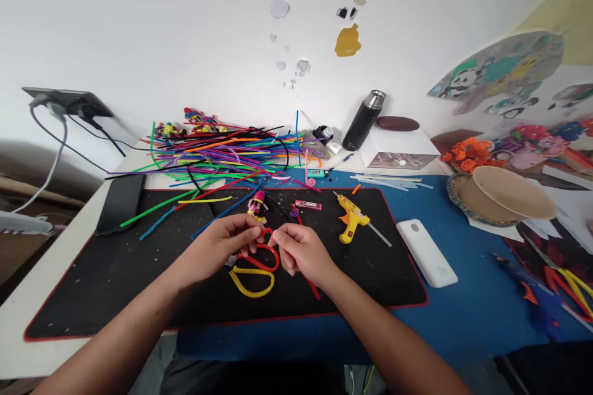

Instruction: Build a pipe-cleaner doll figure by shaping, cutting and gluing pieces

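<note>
A short red pipe cleaner (267, 231) is bent between my fingertips, pinched at one side by my left hand (231, 238) and at the other by my right hand (299, 252). Below both hands lie scissors (252, 294) with one red and one yellow handle, their blades partly hidden by my left hand. Just beyond my left hand is a small pink, black and yellow figure (257, 201). Another red pipe cleaner (312, 289) pokes out from under my right hand. A yellow hot glue gun (353, 219) rests on the mat to the right.
A big pile of coloured pipe cleaners (222, 151) lies along the wall. The black mat (139, 278) covers the table's middle. Rightward are a white power bank (426, 253), a bowl (509, 194) and more scissors (567, 287). A black flask (364, 122) stands behind.
</note>
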